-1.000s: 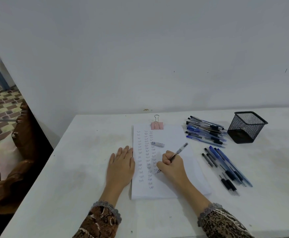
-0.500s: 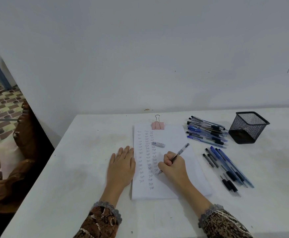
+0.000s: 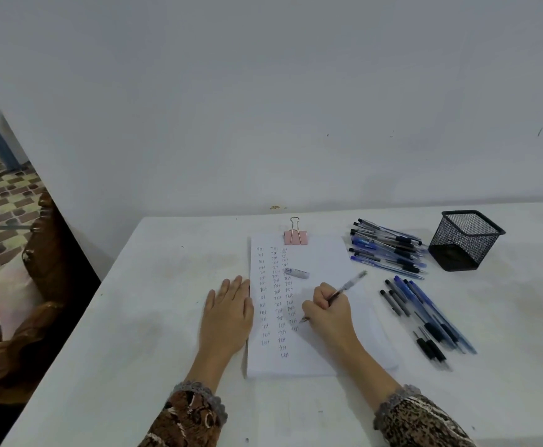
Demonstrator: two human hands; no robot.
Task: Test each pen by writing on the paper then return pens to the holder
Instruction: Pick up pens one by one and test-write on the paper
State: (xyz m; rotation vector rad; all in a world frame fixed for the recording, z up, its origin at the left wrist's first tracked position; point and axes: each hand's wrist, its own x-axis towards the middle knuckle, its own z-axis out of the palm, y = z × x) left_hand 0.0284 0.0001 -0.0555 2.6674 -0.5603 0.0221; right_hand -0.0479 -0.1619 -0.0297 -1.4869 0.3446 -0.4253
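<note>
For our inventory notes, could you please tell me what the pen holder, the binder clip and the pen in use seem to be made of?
Pen holder: black open mesh, likely metal wire, matte; light shows through its walls. Binder clip: pink painted body, shiny wire loops, probably metal. Pen: see-through barrel, seemingly plastic, dark grip section.
</note>
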